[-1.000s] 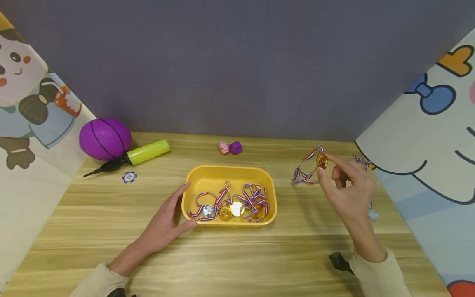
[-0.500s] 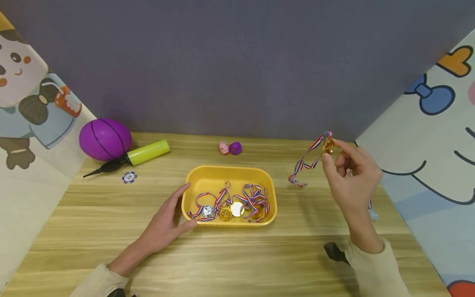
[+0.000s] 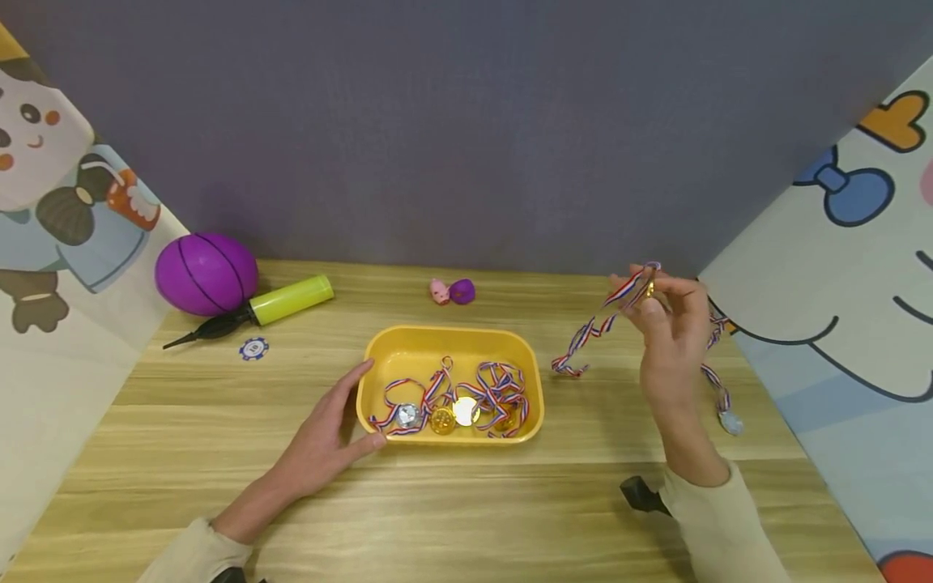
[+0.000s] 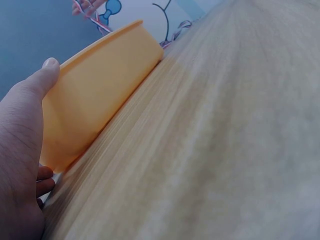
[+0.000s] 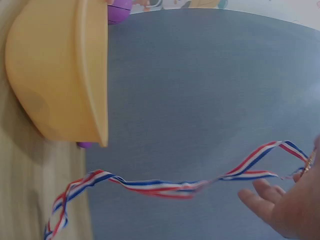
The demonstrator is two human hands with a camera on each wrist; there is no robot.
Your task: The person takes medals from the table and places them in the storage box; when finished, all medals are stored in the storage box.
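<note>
In the head view my right hand [image 3: 674,340] pinches a gold medal [image 3: 650,289] between thumb and index finger, raised above the table. Its red, white and blue ribbon [image 3: 583,334] trails left and down; in the right wrist view that ribbon [image 5: 160,186] reaches the tabletop. My left hand [image 3: 321,441] grips the left end of a yellow plastic tray [image 3: 452,334], thumb at the near rim and fingers along the side. Inside the tray lie a silver medal [image 3: 408,415], several gold-coloured medals [image 3: 442,420] and tangled ribbons [image 3: 501,389].
Another silver medal [image 3: 731,422] with a ribbon lies at the right by the wall. A purple ball [image 3: 207,273], a yellow-green hand pump [image 3: 291,300] and a poker chip [image 3: 254,348] sit at the left. Behind the tray are a small pink pig [image 3: 440,291] and a purple piece [image 3: 462,291].
My right hand has lifted the gold medal and then turned and shifted slightly left, its ribbon swinging toward the tray. The silver medal at the right is more exposed. My left hand stays put.
</note>
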